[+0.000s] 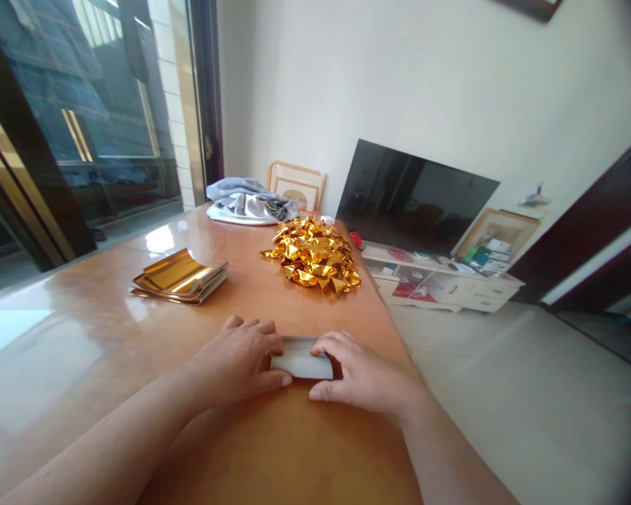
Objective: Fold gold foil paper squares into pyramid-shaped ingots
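Observation:
My left hand (236,361) and my right hand (360,372) grip the two ends of a small folded white-and-silver paper piece (301,361) on the near part of the wooden table (252,435). The fingers of both hands curl over it, and the thumbs lie along its near edge. Farther up the table lies a heap of folded gold foil pieces (313,256). To its left is a flat stack of gold foil sheets (181,277), with its top sheet curling. Neither hand touches the gold foil.
A grey cloth (249,203) lies at the far end of the glossy table. Beyond it lean a picture frame (296,186) and a large black TV screen (415,196), above a white cabinet (442,284). A glass door (78,126) stands to the left; the tiled floor lies right.

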Action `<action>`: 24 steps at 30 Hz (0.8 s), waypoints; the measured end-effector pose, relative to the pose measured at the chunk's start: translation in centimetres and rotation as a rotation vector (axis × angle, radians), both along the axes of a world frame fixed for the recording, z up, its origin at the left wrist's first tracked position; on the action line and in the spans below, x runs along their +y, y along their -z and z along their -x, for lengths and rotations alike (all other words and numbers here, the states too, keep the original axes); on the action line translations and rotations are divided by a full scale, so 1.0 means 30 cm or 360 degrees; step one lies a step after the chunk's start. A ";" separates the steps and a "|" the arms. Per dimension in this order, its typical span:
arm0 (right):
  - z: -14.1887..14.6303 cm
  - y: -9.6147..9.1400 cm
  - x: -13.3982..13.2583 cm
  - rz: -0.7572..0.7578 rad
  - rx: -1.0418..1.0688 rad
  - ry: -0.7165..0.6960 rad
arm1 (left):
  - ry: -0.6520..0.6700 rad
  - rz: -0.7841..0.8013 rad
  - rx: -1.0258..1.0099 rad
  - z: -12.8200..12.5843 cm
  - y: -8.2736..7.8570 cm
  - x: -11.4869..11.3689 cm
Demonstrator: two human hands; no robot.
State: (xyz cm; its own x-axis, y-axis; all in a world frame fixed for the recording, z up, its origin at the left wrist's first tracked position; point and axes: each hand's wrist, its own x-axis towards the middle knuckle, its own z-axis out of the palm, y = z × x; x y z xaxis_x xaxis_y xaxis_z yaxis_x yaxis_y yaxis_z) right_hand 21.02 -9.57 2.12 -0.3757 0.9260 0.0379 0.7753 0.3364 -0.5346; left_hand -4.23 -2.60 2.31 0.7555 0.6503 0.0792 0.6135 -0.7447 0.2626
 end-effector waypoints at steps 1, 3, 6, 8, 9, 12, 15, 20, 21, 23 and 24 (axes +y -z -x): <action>-0.001 -0.002 -0.002 0.0010 -0.0003 0.0021 | 0.0004 0.0001 0.0000 0.000 -0.002 0.000; -0.002 -0.002 -0.002 0.0011 0.0014 0.0065 | 0.0006 0.0002 0.0002 0.000 -0.008 -0.002; -0.002 0.007 0.008 -0.0035 0.0072 0.0070 | 0.0000 -0.0001 0.0005 -0.003 -0.022 -0.009; -0.001 0.017 0.020 -0.0080 0.0102 0.0046 | -0.0008 -0.0007 0.0007 -0.005 -0.032 -0.013; 0.000 0.023 0.027 -0.0105 0.0109 0.0044 | -0.0010 -0.0011 0.0005 -0.006 -0.035 -0.014; 0.005 0.041 0.044 -0.0173 0.0093 0.0076 | -0.0019 -0.0024 -0.0010 -0.009 -0.035 -0.013; 0.014 0.062 0.056 -0.0205 0.0083 0.0172 | -0.0064 -0.0040 -0.0022 -0.016 -0.015 -0.002; 0.032 0.089 0.062 -0.0216 0.0145 0.0382 | -0.0167 -0.0105 -0.0069 -0.035 0.039 0.029; 0.034 0.089 0.060 -0.0245 0.0145 0.0438 | -0.0178 -0.0113 -0.0075 -0.039 0.047 0.034; 0.042 0.080 0.049 -0.0390 0.0111 0.0523 | -0.0194 -0.0122 -0.0085 -0.045 0.059 0.041; 0.048 0.071 0.042 -0.0489 0.0084 0.0528 | -0.0201 -0.0125 -0.0091 -0.048 0.063 0.044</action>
